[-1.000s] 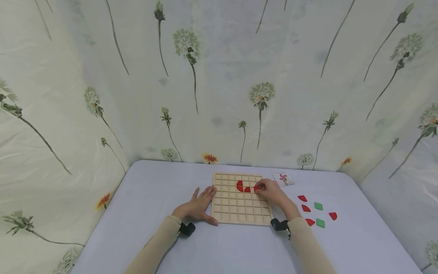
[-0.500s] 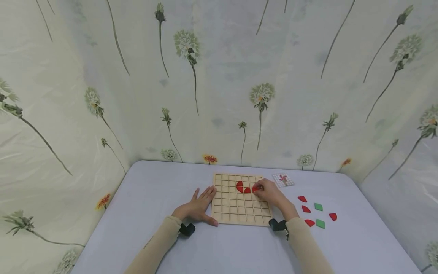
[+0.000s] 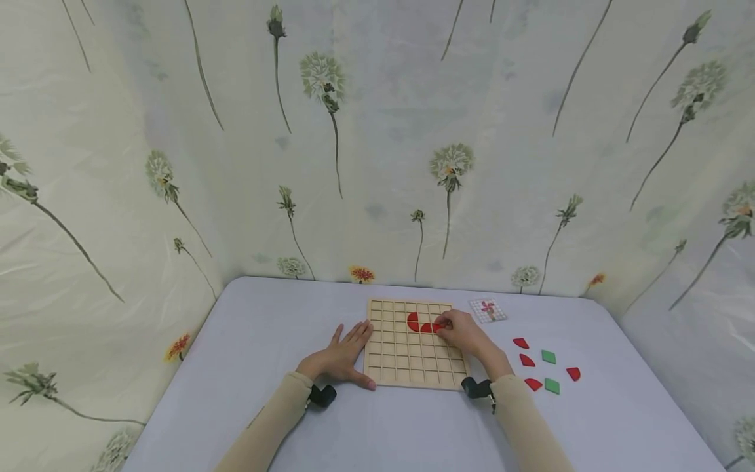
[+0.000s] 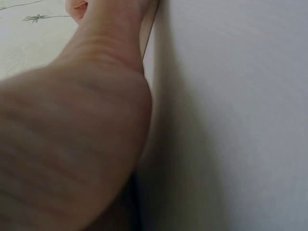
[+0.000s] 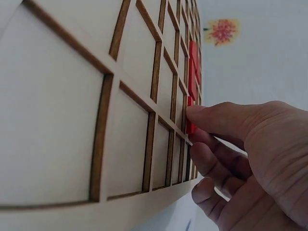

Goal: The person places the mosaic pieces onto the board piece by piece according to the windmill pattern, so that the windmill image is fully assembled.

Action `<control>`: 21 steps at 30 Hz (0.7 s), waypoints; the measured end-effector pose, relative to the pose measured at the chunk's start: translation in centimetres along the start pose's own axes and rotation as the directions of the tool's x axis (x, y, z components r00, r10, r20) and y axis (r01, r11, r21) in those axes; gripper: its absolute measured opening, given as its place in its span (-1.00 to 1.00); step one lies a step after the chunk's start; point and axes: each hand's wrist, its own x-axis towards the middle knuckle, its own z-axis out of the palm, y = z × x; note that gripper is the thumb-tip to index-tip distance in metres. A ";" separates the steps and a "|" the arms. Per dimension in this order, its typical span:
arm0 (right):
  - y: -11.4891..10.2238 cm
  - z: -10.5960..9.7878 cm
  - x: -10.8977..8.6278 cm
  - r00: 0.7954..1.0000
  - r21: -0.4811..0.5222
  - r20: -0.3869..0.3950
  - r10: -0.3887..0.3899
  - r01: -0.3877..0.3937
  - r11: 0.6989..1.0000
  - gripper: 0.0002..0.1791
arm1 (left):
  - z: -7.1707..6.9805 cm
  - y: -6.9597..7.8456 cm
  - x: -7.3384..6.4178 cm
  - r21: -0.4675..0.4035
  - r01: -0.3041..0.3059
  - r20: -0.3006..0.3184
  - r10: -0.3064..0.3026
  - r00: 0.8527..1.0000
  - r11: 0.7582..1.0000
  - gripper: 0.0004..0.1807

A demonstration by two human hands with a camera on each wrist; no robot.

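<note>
Pressing a red piece into the grid

Pinching a red piece [image 3: 440, 326] in the wooden grid board [image 3: 407, 360], my right hand [image 3: 466, 334] kept its grip clamped on it, beside two seated red pieces [image 3: 417, 322]. My left hand [image 3: 339, 357] lay flat, grip apart, against the board's left edge on the worktop [image 3: 265, 341].
</note>
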 end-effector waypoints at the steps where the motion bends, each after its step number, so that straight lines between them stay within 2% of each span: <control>1: 0.0 0.0 0.0 1.000 0.002 -0.004 0.005 -0.005 1.000 -0.83 | 0.0 0.0 0.0 -0.001 0.000 -0.002 0.000 1.000 1.000 0.39; 5: 0.0 0.2 0.0 0.999 0.007 -0.019 0.026 -0.026 1.000 -0.82 | 0.0 0.0 0.1 0.000 0.004 -0.002 -0.004 1.000 1.000 0.40; 13: 0.0 0.4 -0.1 0.999 0.016 -0.031 0.018 -0.018 1.000 -0.80 | 0.0 0.0 0.1 -0.007 0.007 -0.004 -0.007 1.000 1.000 0.40; 21: 0.1 0.3 -0.6 0.998 0.043 -0.032 0.061 -0.060 0.997 -0.72 | 0.2 0.0 0.2 0.002 0.017 -0.001 -0.017 1.000 1.000 0.41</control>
